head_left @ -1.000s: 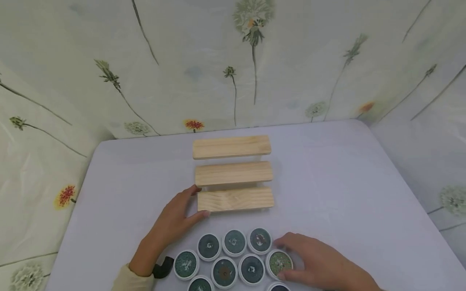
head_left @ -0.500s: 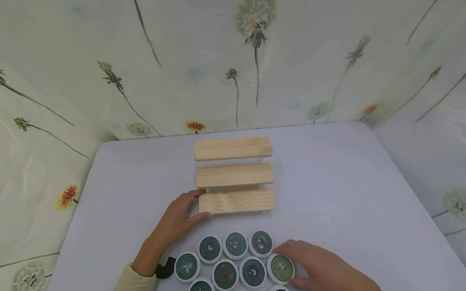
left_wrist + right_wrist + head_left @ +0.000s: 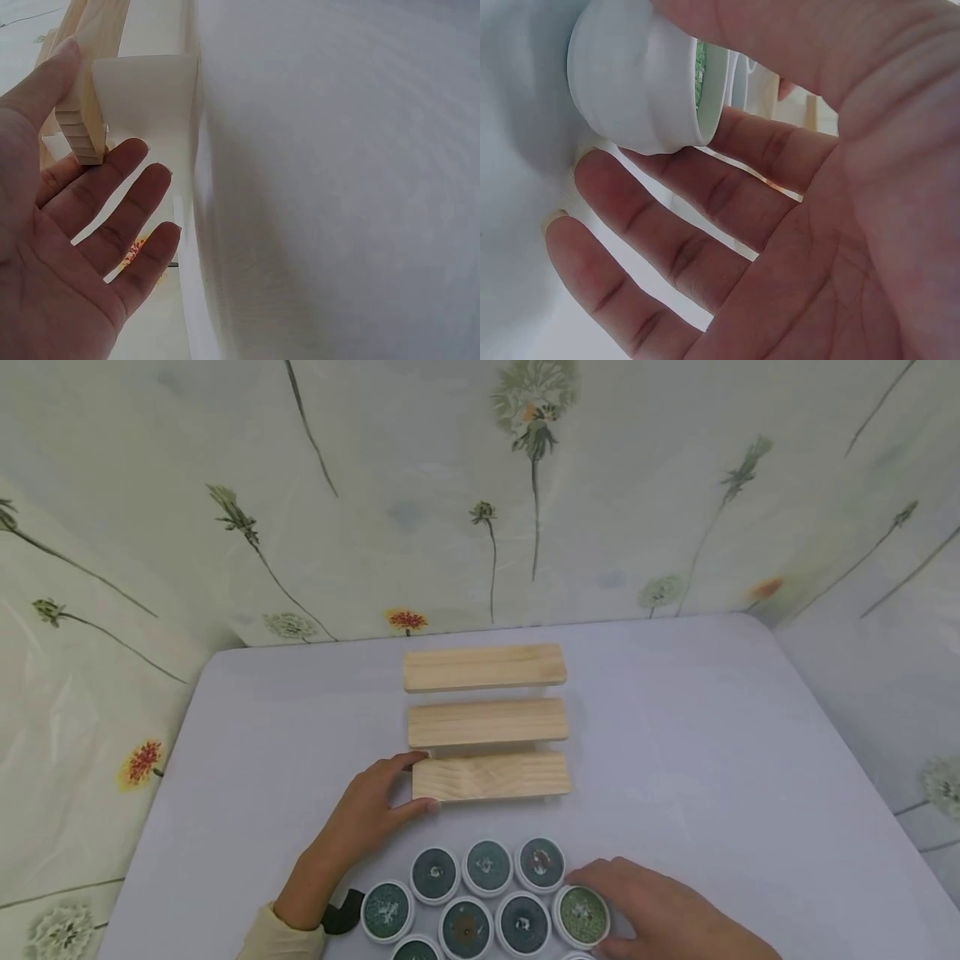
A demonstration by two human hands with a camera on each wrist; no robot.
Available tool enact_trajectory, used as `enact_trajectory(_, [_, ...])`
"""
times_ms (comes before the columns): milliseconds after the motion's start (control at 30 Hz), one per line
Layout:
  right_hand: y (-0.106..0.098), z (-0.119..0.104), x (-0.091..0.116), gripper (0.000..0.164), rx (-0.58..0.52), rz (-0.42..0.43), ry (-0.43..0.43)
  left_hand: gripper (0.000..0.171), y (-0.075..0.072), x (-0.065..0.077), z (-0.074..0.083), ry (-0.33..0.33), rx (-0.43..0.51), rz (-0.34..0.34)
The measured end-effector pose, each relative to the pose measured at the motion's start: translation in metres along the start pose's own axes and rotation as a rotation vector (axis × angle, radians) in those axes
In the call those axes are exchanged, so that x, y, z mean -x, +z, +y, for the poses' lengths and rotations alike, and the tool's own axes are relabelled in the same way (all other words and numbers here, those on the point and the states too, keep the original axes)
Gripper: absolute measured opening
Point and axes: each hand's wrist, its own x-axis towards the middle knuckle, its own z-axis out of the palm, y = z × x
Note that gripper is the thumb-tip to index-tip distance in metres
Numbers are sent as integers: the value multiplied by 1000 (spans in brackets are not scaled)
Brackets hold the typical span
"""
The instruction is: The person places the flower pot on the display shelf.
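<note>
My left hand (image 3: 360, 814) grips the left end of the front wooden plank (image 3: 491, 777) of a three-tier stand, thumb at the near edge and index finger at the far edge. The left wrist view shows the plank's end (image 3: 82, 131) in that grip, beside a white support (image 3: 146, 94); the other fingers extend free. With thumb and index finger, my right hand (image 3: 671, 910) holds a small white pot (image 3: 582, 916) filled with grainy green material. Seen from the right wrist, the rounded pot (image 3: 630, 82) lies between thumb and fingers, at the white surface.
Several similar pots with dark green tops, such as one brown-centred pot (image 3: 465, 928), stand close together left of the held pot. The middle plank (image 3: 487, 722) and back plank (image 3: 485, 667) rise behind. A white cloth (image 3: 697, 760) covers the table; a flowered backdrop (image 3: 420, 527) surrounds it.
My right thumb has shifted from over the green pot's near rim to its right side. My left hand keeps its grip on the plank. The head view has shifted slightly.
</note>
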Motion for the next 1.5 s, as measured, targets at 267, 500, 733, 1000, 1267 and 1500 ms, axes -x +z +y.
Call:
enact_trajectory(267, [-13, 0, -4, 50, -24, -47, -21, 75, -1, 1, 3, -15, 20, -1])
enact_trajectory(500, [-42, -7, -10, 63, 142, 63, -79, 73, -2, 1, 5, 5, 50, -1])
enact_trajectory(733, [-98, -21, -26, 64, 257, 275, -180, 72, -5, -1, 6, -11, 50, -21])
enact_trajectory(1000, [-154, -42, -56, 65, 212, 380, -230, 70, -5, -1, 6, -19, 43, -23])
enact_trajectory(1267, [-181, -62, -95, 58, 147, 491, -258, 71, -5, -2, 5, -38, 25, -26])
enact_trajectory(1500, [-184, -65, -115, 60, 136, 513, -235, 71, -5, -1, 6, -34, 27, -28])
